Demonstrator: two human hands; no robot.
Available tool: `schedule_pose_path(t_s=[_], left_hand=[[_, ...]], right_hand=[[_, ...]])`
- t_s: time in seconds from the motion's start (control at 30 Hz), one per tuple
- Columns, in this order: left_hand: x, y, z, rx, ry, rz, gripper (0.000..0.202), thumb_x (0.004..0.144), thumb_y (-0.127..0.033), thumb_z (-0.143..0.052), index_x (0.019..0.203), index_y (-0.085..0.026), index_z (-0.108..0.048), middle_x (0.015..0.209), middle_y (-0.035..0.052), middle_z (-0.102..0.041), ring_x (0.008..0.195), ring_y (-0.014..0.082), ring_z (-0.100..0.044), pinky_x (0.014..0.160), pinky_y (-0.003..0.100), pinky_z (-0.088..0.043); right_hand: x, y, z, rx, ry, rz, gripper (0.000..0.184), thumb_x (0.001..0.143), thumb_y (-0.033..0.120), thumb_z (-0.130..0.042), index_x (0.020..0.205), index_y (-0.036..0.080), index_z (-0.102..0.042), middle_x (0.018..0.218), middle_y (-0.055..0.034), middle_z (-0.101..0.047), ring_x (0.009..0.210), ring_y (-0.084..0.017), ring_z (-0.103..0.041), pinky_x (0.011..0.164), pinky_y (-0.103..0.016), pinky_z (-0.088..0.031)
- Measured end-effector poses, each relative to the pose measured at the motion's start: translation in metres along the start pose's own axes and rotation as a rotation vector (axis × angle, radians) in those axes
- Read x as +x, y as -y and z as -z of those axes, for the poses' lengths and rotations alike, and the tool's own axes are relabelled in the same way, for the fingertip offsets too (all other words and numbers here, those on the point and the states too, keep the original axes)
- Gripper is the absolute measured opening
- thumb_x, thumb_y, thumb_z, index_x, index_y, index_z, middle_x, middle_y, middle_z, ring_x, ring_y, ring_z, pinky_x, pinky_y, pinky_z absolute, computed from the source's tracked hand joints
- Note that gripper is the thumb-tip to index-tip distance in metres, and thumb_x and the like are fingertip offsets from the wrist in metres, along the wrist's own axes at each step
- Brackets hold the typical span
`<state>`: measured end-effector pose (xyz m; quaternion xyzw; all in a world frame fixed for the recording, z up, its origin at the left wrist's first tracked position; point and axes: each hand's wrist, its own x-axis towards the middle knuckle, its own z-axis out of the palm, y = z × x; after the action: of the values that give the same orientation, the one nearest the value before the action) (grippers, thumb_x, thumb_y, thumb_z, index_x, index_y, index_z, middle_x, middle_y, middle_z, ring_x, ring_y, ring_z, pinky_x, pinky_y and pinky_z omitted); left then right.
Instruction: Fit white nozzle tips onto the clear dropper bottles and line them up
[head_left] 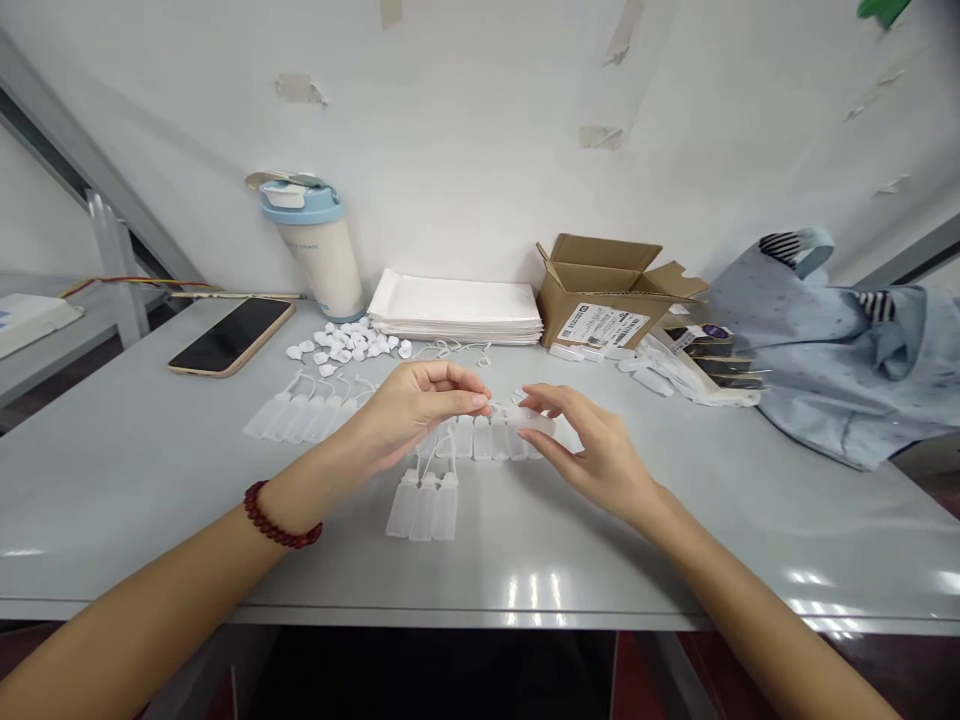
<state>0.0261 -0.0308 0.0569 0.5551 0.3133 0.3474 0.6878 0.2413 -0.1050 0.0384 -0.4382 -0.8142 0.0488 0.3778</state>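
My right hand (589, 445) grips a small translucent plastic bottle (536, 422) between thumb and fingers, tilted on its side with its neck toward the left. Facing it, my left hand (416, 405) is closed in a pinch just beside that neck; what sits between the fingertips is too small to make out. Under both hands runs a row of similar bottles (482, 438), partly hidden. Nearer to me lie three bottles with white cord loops (424, 508). More looped bottles (300, 415) line up left of my left hand.
White caps (349, 343) lie heaped before a tumbler (319, 250), with a phone (232, 337) to their left. Behind are stacked white envelopes (457, 308) and an open cardboard box (600, 300). Plastic packets (675, 370) and blue-grey cloth (840, 350) occupy the right.
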Motion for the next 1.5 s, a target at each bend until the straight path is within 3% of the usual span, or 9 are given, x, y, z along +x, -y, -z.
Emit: schedule_pose_path(t_s=[0.3,0.5,0.7,0.87,0.97,1.17,1.37,1.5], left_hand=[[-0.003,0.002,-0.006,0.053,0.031,-0.015,0.006,0.072,-0.021,-0.075,0.077,-0.018,-0.072,0.077,0.0008,-0.071,0.078,0.0143,-0.068,0.083,0.031,-0.053],[-0.006,-0.003,-0.007,0.221,0.011,-0.131,0.013,0.082,-0.028,-0.066,0.087,-0.017,-0.069,0.085,0.0037,-0.071,0.079,0.0173,-0.071,0.081,0.036,-0.057],[-0.017,0.003,-0.017,0.561,-0.128,-0.441,0.014,0.084,-0.024,-0.066,0.095,-0.017,-0.066,0.091,0.0058,-0.071,0.085,0.0205,-0.068,0.078,0.037,-0.056],[-0.023,0.011,-0.030,0.784,-0.246,-0.844,0.022,0.080,-0.012,-0.068,0.102,-0.015,-0.062,0.103,0.0096,-0.065,0.102,0.0230,-0.061,0.091,0.040,-0.050],[-0.022,0.013,-0.033,0.879,-0.214,-0.964,0.019,0.083,-0.009,-0.066,0.100,-0.015,-0.062,0.101,0.0089,-0.065,0.098,0.0202,-0.062,0.087,0.035,-0.052],[-0.022,0.017,-0.033,0.982,-0.161,-1.012,0.012,0.089,-0.008,-0.057,0.091,-0.019,-0.062,0.093,0.0042,-0.064,0.084,0.0148,-0.065,0.077,0.028,-0.054],[-0.026,0.012,-0.037,1.024,-0.134,-0.936,0.016,0.091,-0.010,-0.054,0.101,-0.022,-0.058,0.094,0.0046,-0.066,0.087,0.0173,-0.065,0.078,0.031,-0.054],[-0.028,0.005,-0.036,1.056,-0.045,-0.877,0.022,0.089,-0.014,-0.058,0.110,-0.021,-0.054,0.100,0.0065,-0.064,0.092,0.0191,-0.064,0.079,0.032,-0.053]], right_hand=[[0.002,0.005,-0.001,0.120,-0.003,-0.013,0.029,0.089,0.012,-0.063,0.117,0.016,-0.062,0.101,-0.0116,-0.067,0.092,-0.021,-0.063,0.079,-0.035,-0.053],[0.002,0.011,0.000,0.303,-0.035,-0.204,0.020,0.085,0.017,-0.068,0.106,0.016,-0.067,0.092,-0.0085,-0.069,0.079,-0.020,-0.065,0.075,-0.036,-0.053],[0.003,0.019,-0.002,0.636,-0.009,-0.484,0.021,0.086,0.028,-0.068,0.105,0.020,-0.063,0.093,-0.0066,-0.074,0.083,-0.020,-0.073,0.071,-0.033,-0.057],[0.005,0.025,-0.003,0.851,-0.003,-0.591,0.023,0.082,0.031,-0.071,0.102,0.022,-0.063,0.073,0.0016,-0.073,0.070,-0.014,-0.070,0.070,-0.029,-0.056],[0.007,0.028,-0.003,0.931,-0.012,-0.621,0.026,0.079,0.035,-0.074,0.099,0.022,-0.063,0.071,0.0026,-0.072,0.065,-0.013,-0.068,0.069,-0.028,-0.055],[0.009,0.029,-0.003,0.997,-0.036,-0.674,0.029,0.076,0.037,-0.077,0.095,0.021,-0.063,0.067,0.0030,-0.069,0.061,-0.013,-0.065,0.067,-0.029,-0.053],[0.008,0.031,0.000,1.027,-0.069,-0.693,0.032,0.072,0.039,-0.080,0.092,0.021,-0.062,0.068,0.0039,-0.069,0.061,-0.014,-0.066,0.065,-0.029,-0.053],[0.007,0.032,0.000,1.053,-0.071,-0.697,0.029,0.074,0.038,-0.079,0.088,0.021,-0.059,0.068,0.0018,-0.073,0.069,-0.019,-0.073,0.070,-0.034,-0.056]])
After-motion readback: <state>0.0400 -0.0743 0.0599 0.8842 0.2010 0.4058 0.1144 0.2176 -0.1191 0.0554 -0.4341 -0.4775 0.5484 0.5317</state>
